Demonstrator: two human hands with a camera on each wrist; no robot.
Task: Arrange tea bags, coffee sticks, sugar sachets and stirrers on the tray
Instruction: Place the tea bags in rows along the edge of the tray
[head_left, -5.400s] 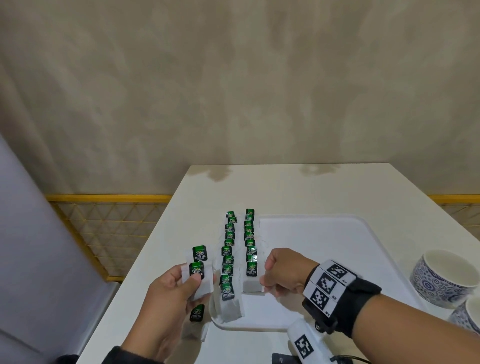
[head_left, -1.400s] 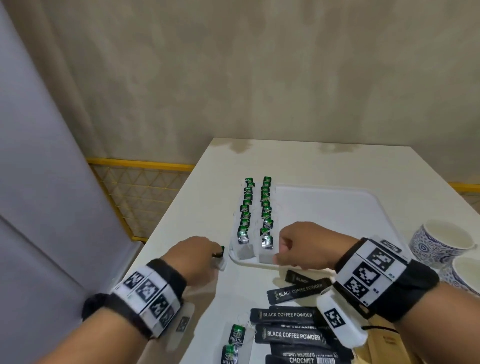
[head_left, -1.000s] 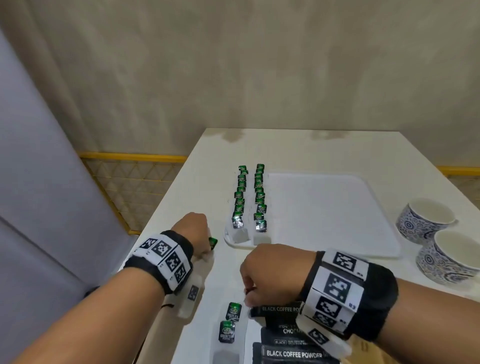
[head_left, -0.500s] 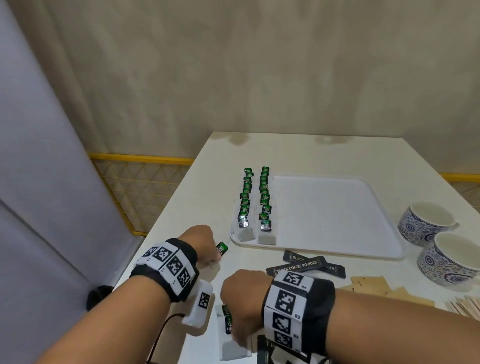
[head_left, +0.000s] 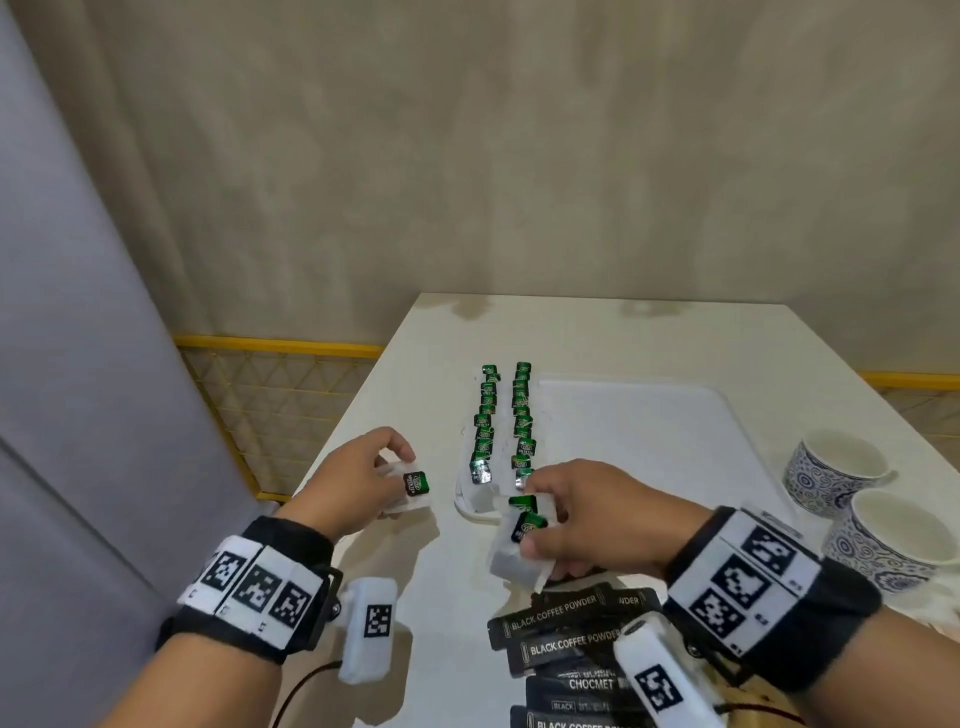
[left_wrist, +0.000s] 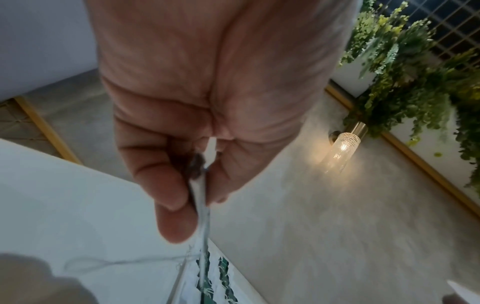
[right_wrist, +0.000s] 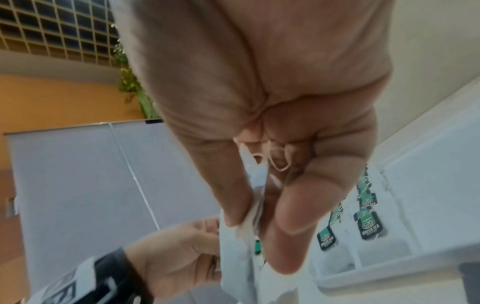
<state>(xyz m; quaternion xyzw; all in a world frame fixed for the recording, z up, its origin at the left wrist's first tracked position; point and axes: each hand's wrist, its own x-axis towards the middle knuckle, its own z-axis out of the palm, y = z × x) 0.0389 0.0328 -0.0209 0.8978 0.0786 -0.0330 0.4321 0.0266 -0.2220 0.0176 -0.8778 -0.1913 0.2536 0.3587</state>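
Observation:
Two rows of green-tagged tea bags (head_left: 501, 423) lie along the left side of the white tray (head_left: 649, 447). My left hand (head_left: 363, 475) pinches one tea bag (head_left: 413, 488) just left of the tray's near corner; the left wrist view shows thumb and finger pressed on its thin edge (left_wrist: 201, 197). My right hand (head_left: 576, 514) grips a small bunch of tea bags (head_left: 519, 540) over the table in front of the tray's near-left corner. The right wrist view shows those white bags (right_wrist: 249, 236) between thumb and fingers. Black coffee sticks (head_left: 561, 629) lie piled on the table under my right wrist.
Two blue-patterned cups (head_left: 836, 473) stand on the table right of the tray. The white table (head_left: 597, 332) ends at a wall behind; a yellow mesh rail (head_left: 270, 395) and a grey panel lie to the left.
My right hand went from the tray's near edge down to loose tea bags by the coffee sticks, picked them up and now holds them near the tray corner. The left hand lifted its tea bag slightly.

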